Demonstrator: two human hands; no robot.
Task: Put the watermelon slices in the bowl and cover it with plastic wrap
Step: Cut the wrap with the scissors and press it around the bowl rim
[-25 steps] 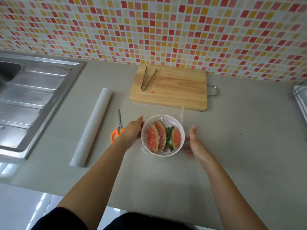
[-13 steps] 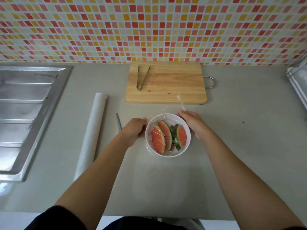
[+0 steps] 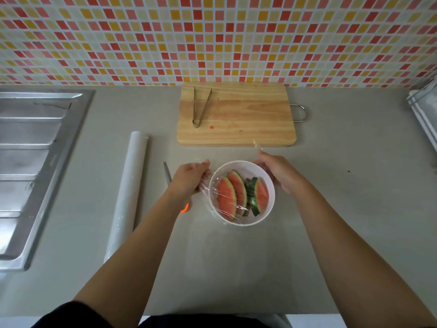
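A white bowl stands on the grey counter and holds three watermelon slices. Clear plastic wrap is stretched over its top. My left hand is curled against the bowl's left side, with the bunched wrap under its fingers. At the far right rim, my right hand presses the film down, and a loose corner of wrap sticks up by its fingertip.
A wooden cutting board with metal tongs lies behind the bowl. The wrap roll lies to the left. Orange-handled scissors are partly under my left forearm. Sink far left, a rack far right.
My right hand moved from the bowl's near right side to its far right rim. My left hand stayed at the left side. The view shifted to face the wall squarely.
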